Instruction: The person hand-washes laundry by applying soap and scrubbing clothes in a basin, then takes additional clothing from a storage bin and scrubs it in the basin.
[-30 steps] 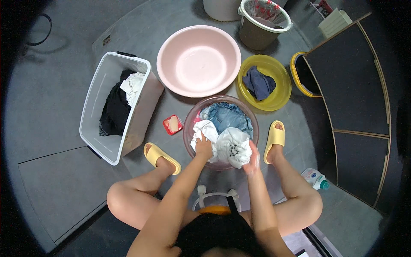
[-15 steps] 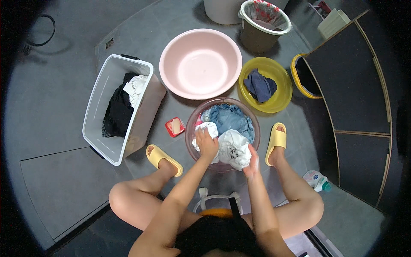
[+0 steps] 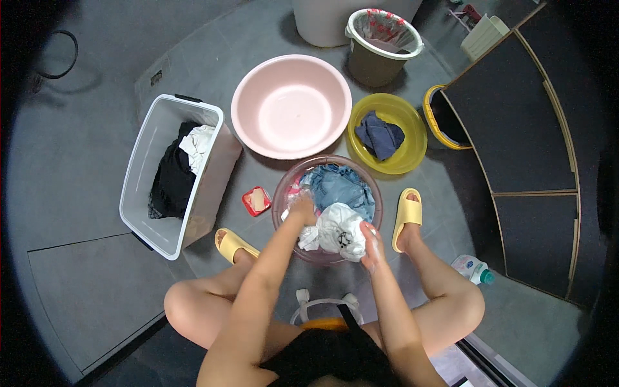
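Note:
A white garment point(image 3: 342, 231) with a dark print lies bunched over the near side of a brownish, see-through basin point(image 3: 278, 213). My right hand point(image 3: 373, 248) is closed on the garment's right edge, with suds on the wrist. My left hand point(image 3: 301, 209) reaches into the basin's left side, next to the white cloth; its fingers are smeared by motion and partly hidden. Behind the white garment, blue denim-like clothing point(image 3: 343, 187) fills the far part of the basin. A bit of pink cloth point(image 3: 294, 189) shows beside it at the left.
Left stands a clear bin point(image 3: 134, 187) with black and white clothes. A red dish point(image 3: 256, 210) holding a bar of soap lies near the basin. Farther off are a pink tub point(image 3: 290, 116), a yellow basin point(image 3: 412, 151) with dark-blue cloth and a trash can point(image 3: 377, 68). A bottle point(image 3: 474, 269) lies right.
My left hand has moved farther into the basin's left side, and the white cloth under it has shifted. My right hand keeps its hold on the white garment. The whole view has shifted slightly.

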A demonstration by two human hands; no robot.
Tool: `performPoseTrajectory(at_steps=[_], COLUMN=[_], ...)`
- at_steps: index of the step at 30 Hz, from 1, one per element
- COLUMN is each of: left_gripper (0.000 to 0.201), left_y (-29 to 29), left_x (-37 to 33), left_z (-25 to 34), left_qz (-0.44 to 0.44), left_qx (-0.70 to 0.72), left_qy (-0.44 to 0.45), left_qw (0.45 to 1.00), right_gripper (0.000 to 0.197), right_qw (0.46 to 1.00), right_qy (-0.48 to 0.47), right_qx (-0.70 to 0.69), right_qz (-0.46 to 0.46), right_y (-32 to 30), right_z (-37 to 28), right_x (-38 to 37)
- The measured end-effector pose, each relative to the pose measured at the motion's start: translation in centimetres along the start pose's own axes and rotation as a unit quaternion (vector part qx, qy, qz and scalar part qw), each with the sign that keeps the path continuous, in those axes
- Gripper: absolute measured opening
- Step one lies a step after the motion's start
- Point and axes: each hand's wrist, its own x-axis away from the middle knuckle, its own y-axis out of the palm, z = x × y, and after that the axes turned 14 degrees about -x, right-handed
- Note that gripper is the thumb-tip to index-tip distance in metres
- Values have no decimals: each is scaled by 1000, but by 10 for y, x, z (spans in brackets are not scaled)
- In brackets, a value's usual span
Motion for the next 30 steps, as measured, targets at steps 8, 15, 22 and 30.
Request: performPoseTrajectory(at_steps=[8,15,22,30], left_gripper=[42,44,18,31], left_y=[-64,-56,-85,-93], left_x=[102,168,238,200], left_z=[37,42,72,82], left_qz=[-80,344,387,434], left_qx=[294,530,371,380], left_qy=[256,104,175,-16], left_qw=[917,768,826,817], right_gripper=[26,33,35,28], right_qw=[985,973,990,997], right_qy=[38,149,111,-2], right_qx=[40,-52,-30,30], right_qz=[-166,-166,-83,-68], right_y=[44,67,77,96], right_z=[-25,6,13,19], right_x=[33,50,40,63])
